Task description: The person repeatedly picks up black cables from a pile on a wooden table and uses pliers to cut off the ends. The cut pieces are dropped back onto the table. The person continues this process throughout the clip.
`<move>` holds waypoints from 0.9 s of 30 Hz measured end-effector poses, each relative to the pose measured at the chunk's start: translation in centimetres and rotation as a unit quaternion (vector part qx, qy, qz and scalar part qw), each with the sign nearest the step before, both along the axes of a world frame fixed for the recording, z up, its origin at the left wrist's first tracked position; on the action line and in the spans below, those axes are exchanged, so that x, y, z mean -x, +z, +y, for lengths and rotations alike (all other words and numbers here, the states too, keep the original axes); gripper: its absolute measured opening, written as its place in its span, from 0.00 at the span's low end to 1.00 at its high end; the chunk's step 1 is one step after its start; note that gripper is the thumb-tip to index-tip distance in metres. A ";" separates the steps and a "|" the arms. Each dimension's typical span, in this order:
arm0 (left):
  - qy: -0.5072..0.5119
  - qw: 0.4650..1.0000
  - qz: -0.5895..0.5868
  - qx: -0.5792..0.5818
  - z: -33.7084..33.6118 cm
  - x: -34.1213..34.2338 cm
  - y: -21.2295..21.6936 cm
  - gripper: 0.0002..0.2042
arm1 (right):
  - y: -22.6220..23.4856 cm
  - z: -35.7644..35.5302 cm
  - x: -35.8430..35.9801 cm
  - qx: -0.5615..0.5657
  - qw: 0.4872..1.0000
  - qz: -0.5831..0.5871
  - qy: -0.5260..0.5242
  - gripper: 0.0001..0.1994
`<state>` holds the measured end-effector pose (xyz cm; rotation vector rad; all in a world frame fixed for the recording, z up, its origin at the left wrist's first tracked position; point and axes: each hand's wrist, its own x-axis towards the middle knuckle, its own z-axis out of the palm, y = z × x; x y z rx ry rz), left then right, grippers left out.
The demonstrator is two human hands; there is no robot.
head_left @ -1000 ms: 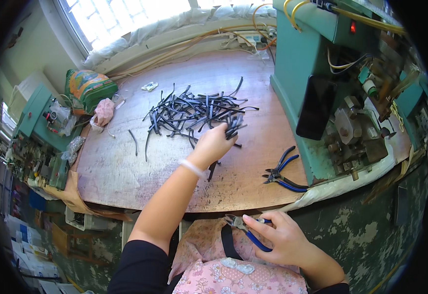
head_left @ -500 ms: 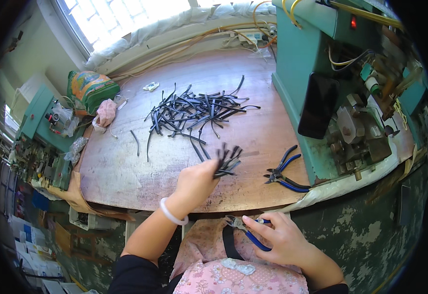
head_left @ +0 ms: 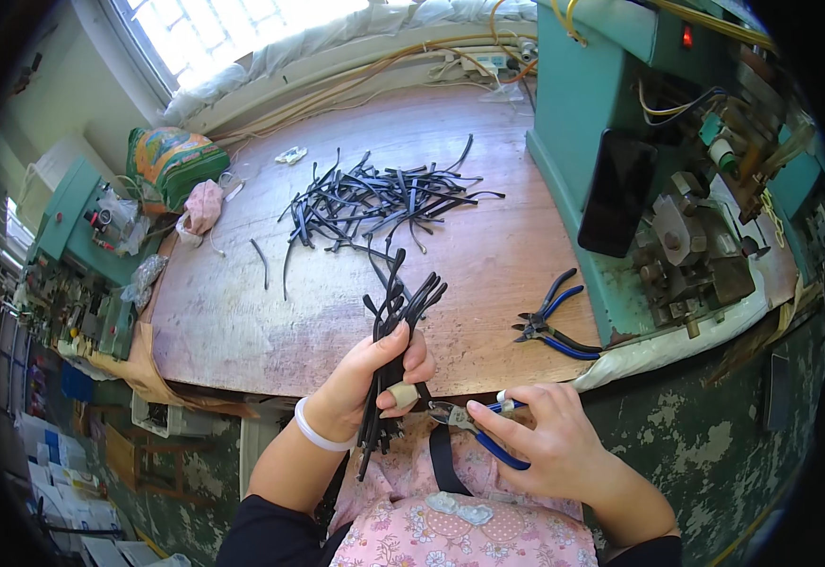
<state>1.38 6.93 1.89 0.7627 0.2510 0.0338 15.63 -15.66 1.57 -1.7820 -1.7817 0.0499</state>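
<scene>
My left hand [head_left: 384,373] is closed round a bundle of thin black strips [head_left: 419,300] with bent ends, like eyeglass temples. The bundle stands nearly upright above the table's front edge, its lower ends hanging below my fist. In my right hand [head_left: 545,439] are small blue-handled cutting pliers [head_left: 458,416]. Their jaws are close beside the lower fingers of my left hand, at a dark strip end; whether they grip it I cannot tell. A loose pile of similar black strips [head_left: 374,203] lies further back on the table. One finger on each hand has a pale wrap.
On the wooden table [head_left: 242,331], a second pair of blue-handled pliers [head_left: 556,326] lies at the right. Beside it stands a green machine [head_left: 564,142] with a black phone [head_left: 617,194] against it. A single strip [head_left: 260,263], a pink cloth bundle [head_left: 201,213] and a green-orange bag [head_left: 174,168] are at the left.
My left hand has drawn the bundle back toward me and turned it upright. The pliers in my right hand are now close to the left hand, having risen slightly.
</scene>
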 end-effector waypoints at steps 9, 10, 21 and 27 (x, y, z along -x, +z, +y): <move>-0.028 0.998 0.001 0.047 0.1 -0.1 -0.2 0.20 | 0.6 0.0 -0.6 0.005 0.999 -0.044 0.011 0.32; -0.011 0.999 -0.008 0.047 -0.2 0.0 -0.1 0.20 | 0.3 -0.1 -0.7 0.004 0.999 -0.040 0.011 0.32; 0.357 0.888 -0.211 -0.200 -8.1 1.4 -1.6 0.19 | 1.1 -0.1 -0.2 0.017 0.994 0.107 0.017 0.35; 0.286 0.937 -0.177 -0.098 -6.9 2.2 -0.6 0.18 | 0.3 -0.6 0.2 0.027 0.996 0.081 0.010 0.34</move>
